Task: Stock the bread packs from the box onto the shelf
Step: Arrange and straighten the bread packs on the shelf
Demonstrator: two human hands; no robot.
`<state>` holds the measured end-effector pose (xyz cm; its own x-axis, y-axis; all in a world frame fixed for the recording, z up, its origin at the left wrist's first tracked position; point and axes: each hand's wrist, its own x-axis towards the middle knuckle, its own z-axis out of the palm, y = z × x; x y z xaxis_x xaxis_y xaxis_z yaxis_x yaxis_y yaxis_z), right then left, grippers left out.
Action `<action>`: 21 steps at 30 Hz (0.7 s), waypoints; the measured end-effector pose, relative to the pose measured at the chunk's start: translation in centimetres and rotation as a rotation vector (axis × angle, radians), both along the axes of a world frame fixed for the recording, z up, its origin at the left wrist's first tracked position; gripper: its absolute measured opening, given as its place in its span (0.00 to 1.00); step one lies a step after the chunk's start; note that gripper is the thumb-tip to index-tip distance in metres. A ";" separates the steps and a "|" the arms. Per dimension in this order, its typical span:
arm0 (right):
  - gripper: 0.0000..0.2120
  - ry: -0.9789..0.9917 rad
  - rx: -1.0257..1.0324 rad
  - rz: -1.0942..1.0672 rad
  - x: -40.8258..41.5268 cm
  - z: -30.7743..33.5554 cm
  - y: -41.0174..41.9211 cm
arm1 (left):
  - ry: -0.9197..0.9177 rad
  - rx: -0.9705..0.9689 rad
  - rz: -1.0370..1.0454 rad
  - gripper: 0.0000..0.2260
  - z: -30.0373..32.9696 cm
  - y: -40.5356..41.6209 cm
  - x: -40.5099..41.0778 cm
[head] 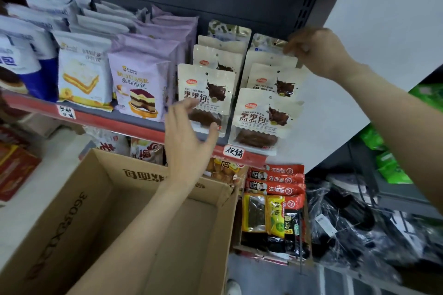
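Right hand (311,50) pinches a rear bread pack (268,42) (left hand (189,136) open).

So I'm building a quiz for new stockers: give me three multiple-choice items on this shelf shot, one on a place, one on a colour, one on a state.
1. Where is the right hand?
A. inside the cardboard box
B. at the top of the rear packs in the right-hand row
C. on the red price strip

2. What colour are the mousse bread packs?
A. pale purple
B. green
C. black

3. What is the state of the left hand?
A. gripping a pack
B. a closed fist
C. open, fingers spread by the front pack

Answers: 1 B, its fingers pinch a pack top there; 2 A, the wrapper is lilac; 3 C, its fingers are spread and hold nothing.
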<state>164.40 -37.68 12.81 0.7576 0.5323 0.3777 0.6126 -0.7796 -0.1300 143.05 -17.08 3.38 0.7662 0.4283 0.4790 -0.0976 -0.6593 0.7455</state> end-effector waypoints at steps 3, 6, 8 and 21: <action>0.11 0.143 -0.159 0.004 0.7 -0.1 0.9 | 0.105 0.179 -0.126 0.24 -2.4 -2.2 0.6; 0.14 0.331 -0.259 -0.028 1.3 -0.7 1.5 | 0.150 0.218 -0.128 0.29 -4.4 -3.9 2.0; 0.14 0.360 -0.247 -0.113 2.0 -1.4 1.5 | 0.182 0.216 -0.121 0.32 -5.3 -5.0 2.7; 0.18 0.382 0.279 -0.201 -2.0 -1.2 0.1 | 0.273 0.173 0.043 0.28 -5.0 -7.8 5.6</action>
